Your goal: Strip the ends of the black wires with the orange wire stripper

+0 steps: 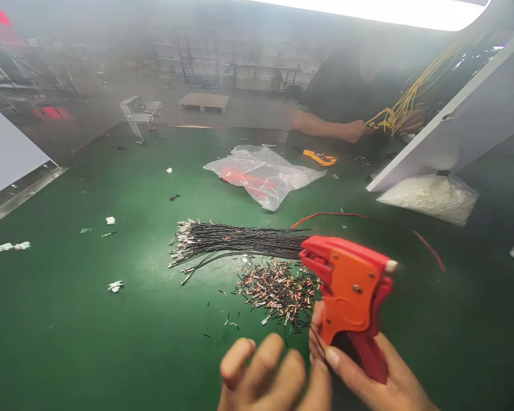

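My right hand (394,377) is wrapped round the handle of a red and orange wire stripper (353,291), its jaws pointing left. Close beside it, my left hand (269,371) is closed, fingers curled and slightly blurred. A short stretch of black wire (318,341) shows where the fingertips of both hands meet; my left fingertips seem to pinch it, though the grip is partly hidden. Beyond the hands lies a bundle of black wires (244,240) with metal terminals at its left end. A heap of wire offcuts (282,291) sits in front of the bundle.
A clear plastic bag (265,174) with something red inside lies farther back on the green table (89,342). Behind it is a yellow-orange hand tool (320,157). Another person's arm (329,125) holds yellow wires at the far side. A bag of pale pieces (430,197) rests at right.
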A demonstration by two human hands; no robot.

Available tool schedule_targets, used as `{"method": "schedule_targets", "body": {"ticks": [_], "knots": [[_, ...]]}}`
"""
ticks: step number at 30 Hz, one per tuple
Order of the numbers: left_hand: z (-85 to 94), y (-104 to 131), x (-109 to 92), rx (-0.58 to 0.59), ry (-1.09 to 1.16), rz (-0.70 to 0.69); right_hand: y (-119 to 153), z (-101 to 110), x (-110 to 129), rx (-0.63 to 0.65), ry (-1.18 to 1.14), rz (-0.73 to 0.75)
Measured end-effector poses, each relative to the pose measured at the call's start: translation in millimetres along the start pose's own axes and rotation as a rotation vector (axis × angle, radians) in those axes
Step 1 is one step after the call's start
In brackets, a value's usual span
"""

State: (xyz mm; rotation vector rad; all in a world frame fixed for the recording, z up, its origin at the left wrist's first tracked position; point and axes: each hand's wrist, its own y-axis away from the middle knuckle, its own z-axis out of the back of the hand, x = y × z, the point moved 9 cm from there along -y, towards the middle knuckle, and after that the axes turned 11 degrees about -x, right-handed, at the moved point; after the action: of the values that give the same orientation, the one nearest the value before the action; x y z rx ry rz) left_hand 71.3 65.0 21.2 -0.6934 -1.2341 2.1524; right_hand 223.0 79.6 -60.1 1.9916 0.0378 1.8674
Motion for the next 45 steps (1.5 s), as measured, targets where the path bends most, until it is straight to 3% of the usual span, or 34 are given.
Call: {"method": "schedule_targets", "body": {"ticks": [2,3,7,20,26,29,32,34,36,38,41,43,45], "knots": [[-3.9,-5.9,36.7,0.036,-0.002,0.265,-4.8,7.6,12.7,-0.039,-0.021,0.081],[-5.8,-6.8,50.1,0.055,-0.014,0.336,-6.9,10.7,19.9,-0.047,-0.039,0.118],[-18.1,-5.2,68.7,0.18,-0.078,0.302,-11.6,18.6,34.1,-0.073,-0.102,0.146],[-32.5,2.6,59.9,0.287,-0.057,0.312,-5.9,0.3,27.3,0.008,-0.088,0.118],[-32.6,3.1,61.6,0.271,-0.02,0.331,-5.4,0.6,25.7,0.029,-0.062,0.127],[-22.5,-4.2,65.9,0.165,0.01,0.393,-5.0,-0.2,24.8,0.044,-0.045,0.137],[-9.6,-9.8,63.1,0.043,0.122,0.453,-4.1,-2.0,24.5,0.05,-0.069,0.138],[-12.4,-8.5,52.4,0.088,0.27,0.461,-2.6,-4.9,23.6,0.071,-0.111,0.125],[-22.3,-1.5,40.3,0.207,0.45,0.498,-0.4,-8.5,20.1,0.11,-0.134,0.091],[-37.2,13.0,35.7,0.357,0.651,0.661,2.4,-12.5,14.4,0.168,-0.131,0.047],[-60.9,45.6,39.9,0.529,0.974,1.156,8.1,-20.2,5.7,0.283,-0.135,-0.013],[-69.6,61.1,44.6,0.526,1.102,1.449,11.4,-25.4,1.6,0.347,-0.136,-0.036],[-74.2,65.5,49.0,0.482,1.173,1.596,13.4,-30.4,-1.0,0.388,-0.127,-0.051]]}}
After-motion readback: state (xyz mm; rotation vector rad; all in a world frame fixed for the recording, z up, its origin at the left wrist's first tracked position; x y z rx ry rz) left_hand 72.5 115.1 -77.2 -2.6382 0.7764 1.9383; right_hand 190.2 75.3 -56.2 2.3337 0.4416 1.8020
